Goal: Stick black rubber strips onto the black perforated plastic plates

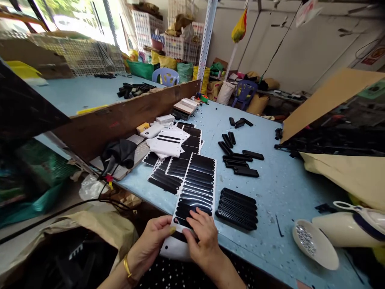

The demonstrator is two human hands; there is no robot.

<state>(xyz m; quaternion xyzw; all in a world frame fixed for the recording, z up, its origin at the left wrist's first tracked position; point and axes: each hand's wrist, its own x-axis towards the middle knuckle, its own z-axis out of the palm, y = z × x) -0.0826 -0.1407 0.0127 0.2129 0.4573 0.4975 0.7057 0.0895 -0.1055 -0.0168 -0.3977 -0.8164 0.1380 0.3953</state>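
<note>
A white sheet of black sticker-like strips (198,180) lies at the table's front edge, its near end bent over the edge. My left hand (155,237) pinches the sheet's lower left corner between thumb and fingers. On the lowest strips rests my right hand (204,237), fingers spread and thumb apart near the bottom edge. Whether a strip is lifted under the fingers cannot be made out. Just right of the sheet, a block of black textured bars (237,208) lies side by side. More strip sheets (165,176) lie beneath and to the left.
Several loose black bars (240,162) are scattered farther back on the blue table (270,208). A white dish of small metal pieces (315,245) sits at right, beside a cream jug-like container (339,228). White papers (167,142) and a wooden partition (120,116) border the left.
</note>
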